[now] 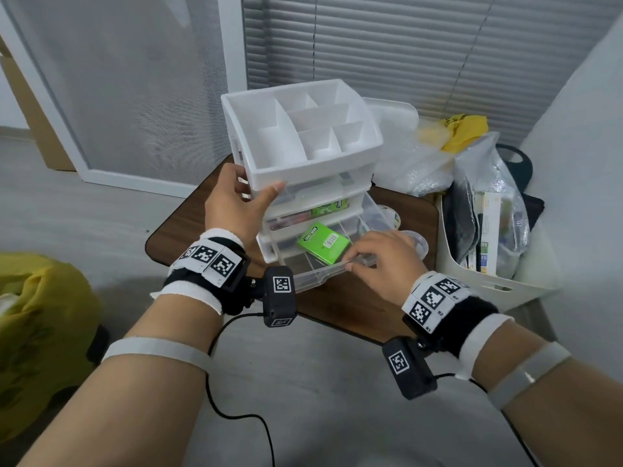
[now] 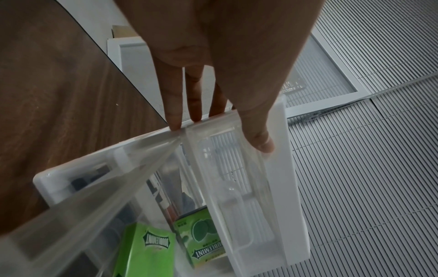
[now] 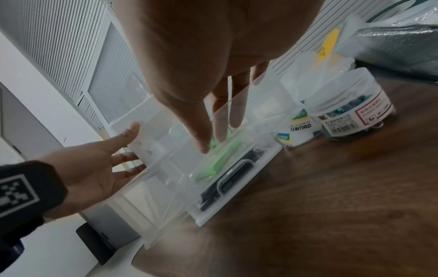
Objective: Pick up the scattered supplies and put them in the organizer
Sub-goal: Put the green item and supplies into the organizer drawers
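- Right hand (image 1: 381,261) sitting nearest the camera, fingers and thumb pinching the front lip of the bottom drawer (image 1: 323,276), which is standing pulled out toward the person.
- Left hand (image 1: 232,205) bracing the organizer (image 1: 300,143) at its near left corner, fingers straight against the side, thumb lying flat on the front rim; nothing gripped.
- Green gum box (image 1: 323,243) lying flat in the open drawer, just beyond the right fingertips, long axis running diagonally toward the table's (image 1: 354,308) far right; label reading "DOUBLEMINT", barcode sticker showing.
- Second green pack (image 1: 328,207) sitting in the drawer above, also reading "DOUBLEMINT" in the left wrist view.
- Likely next move: pushing the drawer straight back in; right hand is already on it, left holding the frame steady.
- Two jars waiting near the table's right edge, beside the organizer: white jar (image 3: 298,131) reading "deli", clear jar (image 3: 350,110) with a barcode label, its text too small to read.
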